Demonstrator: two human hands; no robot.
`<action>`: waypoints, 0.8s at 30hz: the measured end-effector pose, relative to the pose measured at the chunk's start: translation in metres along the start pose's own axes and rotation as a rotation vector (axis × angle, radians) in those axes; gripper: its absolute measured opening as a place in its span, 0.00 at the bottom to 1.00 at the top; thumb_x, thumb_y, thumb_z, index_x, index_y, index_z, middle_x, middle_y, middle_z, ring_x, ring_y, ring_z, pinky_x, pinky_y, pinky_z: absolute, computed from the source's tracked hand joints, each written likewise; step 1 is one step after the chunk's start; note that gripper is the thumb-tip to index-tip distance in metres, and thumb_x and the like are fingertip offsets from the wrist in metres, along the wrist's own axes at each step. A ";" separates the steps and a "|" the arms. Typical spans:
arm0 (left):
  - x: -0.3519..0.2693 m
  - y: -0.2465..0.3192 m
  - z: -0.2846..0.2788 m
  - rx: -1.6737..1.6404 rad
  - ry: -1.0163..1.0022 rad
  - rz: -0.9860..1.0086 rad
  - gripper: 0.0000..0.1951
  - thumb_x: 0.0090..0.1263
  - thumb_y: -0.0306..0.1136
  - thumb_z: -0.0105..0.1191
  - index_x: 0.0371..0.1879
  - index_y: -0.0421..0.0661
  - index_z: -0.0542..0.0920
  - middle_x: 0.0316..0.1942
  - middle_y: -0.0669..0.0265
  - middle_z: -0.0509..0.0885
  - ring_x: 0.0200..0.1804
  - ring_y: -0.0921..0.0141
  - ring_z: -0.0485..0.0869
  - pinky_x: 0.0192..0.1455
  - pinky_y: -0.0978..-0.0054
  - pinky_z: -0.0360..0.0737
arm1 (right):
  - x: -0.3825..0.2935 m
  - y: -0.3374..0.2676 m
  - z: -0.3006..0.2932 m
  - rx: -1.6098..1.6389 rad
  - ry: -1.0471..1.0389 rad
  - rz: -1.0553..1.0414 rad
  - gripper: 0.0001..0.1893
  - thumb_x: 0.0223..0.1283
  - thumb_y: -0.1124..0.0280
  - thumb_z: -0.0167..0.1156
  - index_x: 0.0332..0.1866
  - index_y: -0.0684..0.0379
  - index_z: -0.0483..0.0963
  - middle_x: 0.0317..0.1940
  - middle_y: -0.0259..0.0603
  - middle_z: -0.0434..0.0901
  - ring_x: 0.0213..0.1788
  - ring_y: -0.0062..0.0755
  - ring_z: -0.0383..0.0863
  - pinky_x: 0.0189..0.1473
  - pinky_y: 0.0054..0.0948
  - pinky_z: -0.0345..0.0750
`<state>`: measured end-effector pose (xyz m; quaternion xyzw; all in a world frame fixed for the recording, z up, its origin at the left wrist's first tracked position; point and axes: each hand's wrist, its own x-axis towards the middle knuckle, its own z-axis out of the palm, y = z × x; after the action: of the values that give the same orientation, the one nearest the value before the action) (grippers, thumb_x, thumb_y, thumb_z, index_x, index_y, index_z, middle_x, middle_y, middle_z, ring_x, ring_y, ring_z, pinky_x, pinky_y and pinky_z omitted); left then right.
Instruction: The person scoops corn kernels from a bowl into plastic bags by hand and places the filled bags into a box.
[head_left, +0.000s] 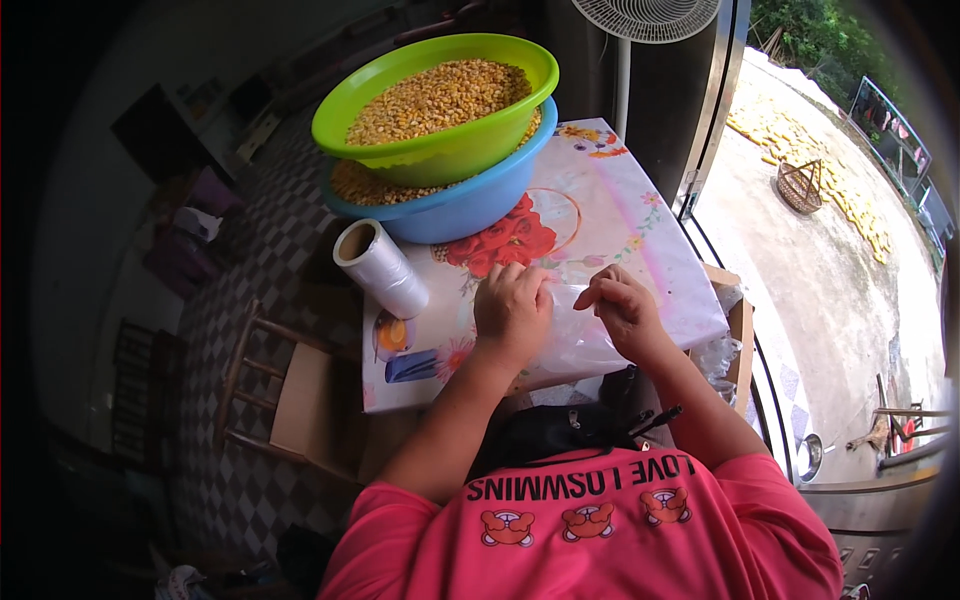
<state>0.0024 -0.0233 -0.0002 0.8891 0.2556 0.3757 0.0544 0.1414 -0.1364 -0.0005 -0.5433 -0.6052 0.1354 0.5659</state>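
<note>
A clear plastic bag (571, 319) lies between my hands over the near part of the table. My left hand (514, 307) is curled on the bag's left side, its fingertips pinching the film. On the other side, my right hand (619, 300) has bent fingers at the bag's upper right edge; whether it grips the film is unclear. Beyond them a lime-green plastic basin (442, 161) of corn kernels (442, 97) rests tilted in a blue plastic basin (465, 214), which also holds kernels. A roll of clear plastic bags (390, 277) stands left of my left hand.
A flower-print cloth (622, 202) covers the table. Left of it is a wooden chair (251, 375) with cardboard on it. An open cardboard box (742, 345) with clear plastic items sits at the right. A fan (649, 15) stands behind. Outside are a wicker basket (799, 187) and spread corn cobs (847, 195).
</note>
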 end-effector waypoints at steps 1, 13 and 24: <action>0.000 -0.004 -0.001 0.000 0.000 -0.001 0.07 0.53 0.26 0.55 0.31 0.45 0.78 0.31 0.61 0.77 0.37 0.59 0.76 0.41 0.64 0.74 | 0.000 0.000 -0.001 -0.134 -0.013 -0.036 0.13 0.46 0.90 0.48 0.31 0.62 0.76 0.28 0.38 0.68 0.32 0.30 0.70 0.36 0.23 0.70; -0.015 -0.025 -0.030 -0.644 -0.087 -0.554 0.12 0.61 0.21 0.41 0.38 0.39 0.80 0.24 0.66 0.78 0.23 0.77 0.76 0.26 0.80 0.75 | 0.000 0.017 -0.019 -0.769 -0.074 -0.008 0.12 0.44 0.81 0.49 0.32 0.62 0.79 0.31 0.45 0.72 0.36 0.45 0.73 0.44 0.37 0.71; -0.024 -0.026 -0.026 -0.203 0.221 -0.187 0.18 0.55 0.17 0.44 0.42 0.46 0.79 0.26 0.60 0.77 0.29 0.64 0.79 0.33 0.70 0.76 | 0.001 0.022 -0.040 -0.614 -0.146 0.421 0.19 0.50 0.80 0.48 0.51 0.63 0.73 0.26 0.51 0.79 0.30 0.43 0.80 0.35 0.32 0.75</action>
<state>-0.0407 -0.0150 -0.0042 0.8048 0.3024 0.4882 0.1502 0.1859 -0.1457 -0.0042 -0.7889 -0.5314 0.0996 0.2921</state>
